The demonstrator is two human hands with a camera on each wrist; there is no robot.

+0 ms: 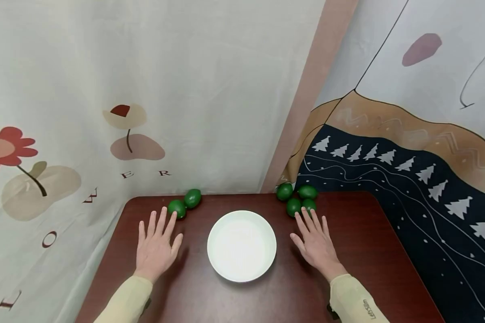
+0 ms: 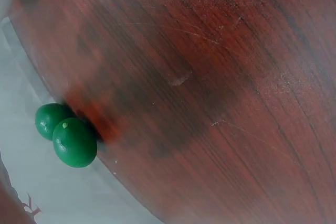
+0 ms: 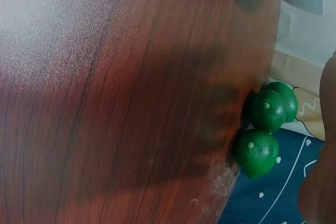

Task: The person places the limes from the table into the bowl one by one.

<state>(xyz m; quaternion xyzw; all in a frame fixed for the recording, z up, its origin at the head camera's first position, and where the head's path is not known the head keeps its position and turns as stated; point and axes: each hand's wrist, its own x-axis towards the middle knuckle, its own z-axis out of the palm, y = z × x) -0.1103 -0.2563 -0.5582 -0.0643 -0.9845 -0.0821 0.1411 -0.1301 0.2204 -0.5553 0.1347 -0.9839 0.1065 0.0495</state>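
Observation:
My left hand [image 1: 155, 246] is stretched flat over the left part of the table, fingers straight and spread, holding nothing. Just beyond its fingertips sit two green limes [image 1: 192, 198], side by side near the far edge; the left wrist view shows the pair of limes [image 2: 75, 142] too. On the other side, my right hand [image 1: 316, 246] is likewise spread with straight fingers. Its fingertips overlap the nearest of several limes [image 1: 293, 207] in the head view. Between the hands stands a round white bowl [image 1: 241, 246], its inside plain white.
The dark red-brown wooden table [image 1: 242, 307] has rounded far corners. Right behind its far edge hangs a pale curtain [image 1: 210, 112] with flower prints and letters. A dark cloth [image 1: 388, 202] with white tree prints hangs at the right.

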